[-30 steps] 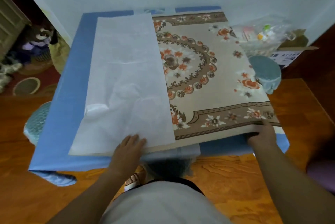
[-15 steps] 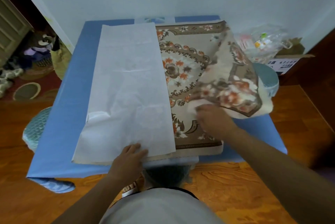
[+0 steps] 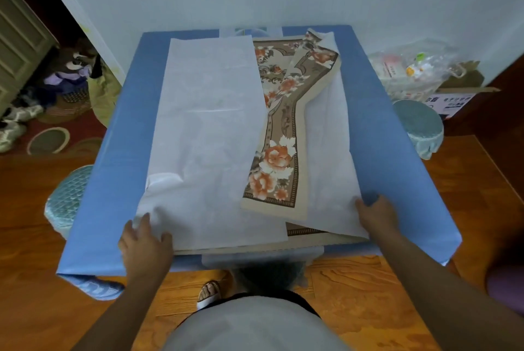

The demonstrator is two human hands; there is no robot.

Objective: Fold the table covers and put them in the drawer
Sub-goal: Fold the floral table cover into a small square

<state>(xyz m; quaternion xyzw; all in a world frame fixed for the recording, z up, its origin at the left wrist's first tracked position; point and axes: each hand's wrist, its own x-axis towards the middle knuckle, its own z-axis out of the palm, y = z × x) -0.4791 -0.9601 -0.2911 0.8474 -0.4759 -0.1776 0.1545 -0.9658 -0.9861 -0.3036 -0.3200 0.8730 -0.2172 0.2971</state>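
With both hands (image 3: 146,240) (image 3: 375,213) pressing flat on the floral cover (image 3: 276,163), its loose, crooked flaps could fold unevenly.

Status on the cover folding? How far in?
Early. Done: both sides of the floral table cover are turned inward, white backing up, leaving a strip of pattern showing. In hand: the left hand rests on the near-left corner and the right hand on the near-right edge, the right flap lying crooked. Left: finishing this fold, the blue cover still spread on the table, and stowing; no drawer is in view.
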